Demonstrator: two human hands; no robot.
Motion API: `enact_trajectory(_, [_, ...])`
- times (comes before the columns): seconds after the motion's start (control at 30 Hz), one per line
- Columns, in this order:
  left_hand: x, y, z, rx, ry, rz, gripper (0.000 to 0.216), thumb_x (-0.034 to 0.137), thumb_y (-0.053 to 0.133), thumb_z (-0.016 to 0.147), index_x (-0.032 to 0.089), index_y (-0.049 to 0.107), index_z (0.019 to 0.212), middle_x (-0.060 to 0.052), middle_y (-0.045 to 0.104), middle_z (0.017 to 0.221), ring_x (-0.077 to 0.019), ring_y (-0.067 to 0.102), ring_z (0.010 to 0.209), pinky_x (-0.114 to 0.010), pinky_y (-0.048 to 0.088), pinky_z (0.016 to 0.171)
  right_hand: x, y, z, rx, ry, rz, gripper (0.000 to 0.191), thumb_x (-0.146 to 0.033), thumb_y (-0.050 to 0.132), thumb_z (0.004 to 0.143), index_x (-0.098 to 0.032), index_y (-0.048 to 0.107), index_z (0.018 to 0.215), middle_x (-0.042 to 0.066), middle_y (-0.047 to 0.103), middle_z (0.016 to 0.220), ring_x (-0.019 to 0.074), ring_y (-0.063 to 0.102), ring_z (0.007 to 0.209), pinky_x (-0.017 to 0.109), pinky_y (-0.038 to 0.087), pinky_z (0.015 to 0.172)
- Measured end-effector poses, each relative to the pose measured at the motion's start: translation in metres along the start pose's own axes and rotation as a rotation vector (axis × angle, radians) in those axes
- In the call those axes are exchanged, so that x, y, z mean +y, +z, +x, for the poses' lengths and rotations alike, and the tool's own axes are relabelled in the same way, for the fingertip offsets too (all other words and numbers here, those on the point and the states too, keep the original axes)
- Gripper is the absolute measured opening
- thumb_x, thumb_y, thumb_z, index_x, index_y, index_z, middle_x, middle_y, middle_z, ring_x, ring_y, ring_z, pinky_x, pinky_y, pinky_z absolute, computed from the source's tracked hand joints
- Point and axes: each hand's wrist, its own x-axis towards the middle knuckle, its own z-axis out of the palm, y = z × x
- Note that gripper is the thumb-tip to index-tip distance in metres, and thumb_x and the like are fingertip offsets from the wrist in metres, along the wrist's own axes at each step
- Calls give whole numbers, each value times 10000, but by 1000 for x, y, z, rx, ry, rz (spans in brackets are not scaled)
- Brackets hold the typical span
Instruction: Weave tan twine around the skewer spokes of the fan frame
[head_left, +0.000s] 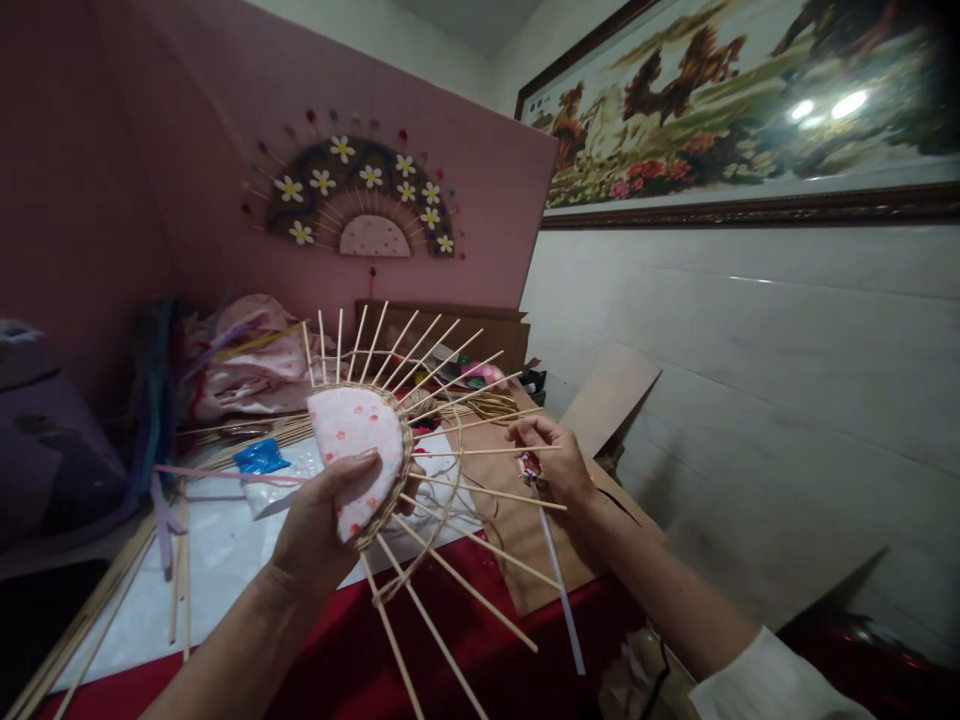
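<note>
My left hand [319, 515] grips a half-round piece [360, 440] covered in pale pink flowered fabric, thumb on its face and fingers behind. Thin wooden sticks [480, 490] fan out from its curved edge, which is bound with braided twine. A looser loop of twine [459, 455] runs across the sticks farther out. Beyond the stick tips on the right, my right hand [555, 465] is closed around a pale, thin stick [561, 580] that hangs down. At its top shows a small red, white and blue patterned piece [529, 467], partly hidden by the fingers.
A finished-looking half-round fan with white flowers [369, 178] hangs on the pink panel. On the table are a blue packet [261, 456], loose wooden sticks [97, 610], brown card [525, 540] and bunched pink fabric [251, 350]. A framed horse picture [675, 110] hangs on the right wall.
</note>
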Motion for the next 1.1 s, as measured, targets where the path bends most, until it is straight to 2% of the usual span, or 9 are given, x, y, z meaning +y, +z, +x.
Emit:
enact_trajectory(0.1, [1,2,1,37,59,14,170,82,525,694,46,687,730,-128,701,625,-199,646,504,-285,556,485,-5,-5,15,103,-60,91,362,-507,586,749,-146,586,727,-10,564,624,34,364,366,165,242,311])
enact_trajectory(0.27, [1,0,4,56,128,29,164,73,521,713,60,676,764,-114,711,658,-208,659,533,-334,578,534,-15,-6,42,360,-174,299,397,-546,576,738,-150,556,714,-19,535,590,42,408,411,158,235,342])
enact_trajectory(0.37, [0,-2,6,63,137,21,148,68,530,712,60,672,753,-112,712,660,-198,658,531,-318,578,531,-9,-6,47,460,-284,295,407,-555,519,778,-155,548,712,-42,487,546,42,371,392,168,240,357])
enact_trajectory(0.47, [-2,-2,7,67,132,1,137,70,552,707,60,675,767,-112,715,673,-187,657,534,-299,576,539,4,-7,43,505,-368,213,410,-546,468,818,-159,545,710,-49,456,509,62,400,412,179,267,387])
enact_trajectory(0.63, [-7,-3,9,99,105,-40,135,73,588,703,64,685,796,-107,724,721,-183,671,607,-270,570,590,19,-12,28,463,-491,-95,363,-470,430,874,-160,571,749,-40,452,490,92,425,437,213,312,430])
enact_trajectory(0.77, [-9,-2,9,120,93,-45,127,91,594,706,76,685,793,-89,712,673,-174,655,558,-269,562,547,21,-10,19,310,-541,-280,313,-418,422,888,-173,576,771,-36,455,503,105,446,438,232,339,449])
enact_trajectory(0.87, [-6,1,8,156,93,-64,124,93,565,717,82,676,771,-86,697,631,-177,646,520,-281,559,514,24,-9,17,255,-558,-357,286,-388,421,893,-181,579,775,-35,456,497,108,444,425,234,328,435])
enact_trajectory(1.1, [-5,4,6,188,50,-44,156,106,521,752,63,665,793,-109,696,636,-195,656,529,-292,560,506,30,-12,21,260,-586,-464,262,-373,438,884,-189,589,773,-19,491,527,124,459,437,258,343,467])
